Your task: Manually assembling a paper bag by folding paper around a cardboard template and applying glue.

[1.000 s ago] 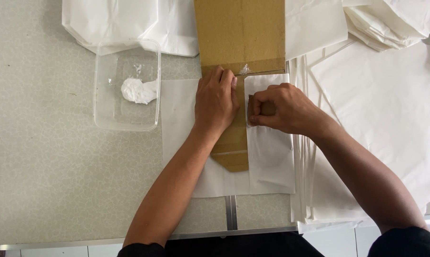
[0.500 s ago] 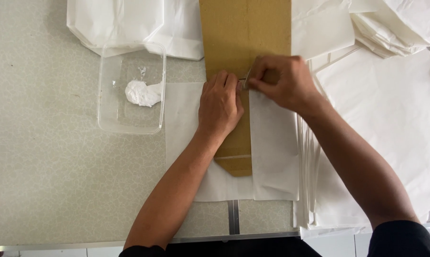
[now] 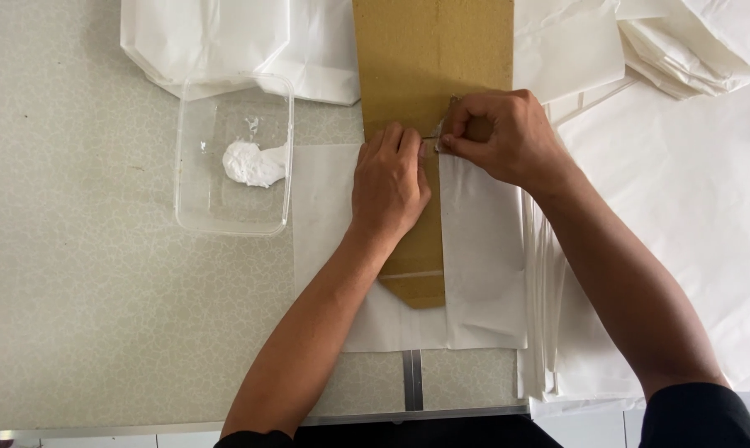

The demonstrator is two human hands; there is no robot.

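- Left hand (image 3: 389, 184) lies palm-down on the long brown cardboard template strip (image 3: 431, 75), fingers extended and pressed flat, holding nothing; it pins the strip against the white paper sheet (image 3: 483, 249) beneath.
- Right hand (image 3: 504, 137) sits just beside the left, thumb and forefinger closed in a pinch on the top edge of the folded white paper flap where it meets the cardboard (what exactly lies between the fingertips is too small to tell).
- The white paper sheet lies flat on the pale speckled tabletop (image 3: 85, 315), centred in front of the person; its right part is folded over the strip, its left part is still open.
- Clear rectangular plastic tray (image 3: 234, 153) with a dab of white paste (image 3: 250, 162) stands to the left, near the sheet but apart from both hands.
- Stacks of white paper (image 3: 682, 182) lie to the right, with finished-looking white bags (image 3: 217, 41) at top left.
- Risk, judged: if left-hand pressure eases, the strip may slide and the crease run crooked.
- Risk, judged: a hard pull at the pinched corner may tear or wrinkle the thin paper.
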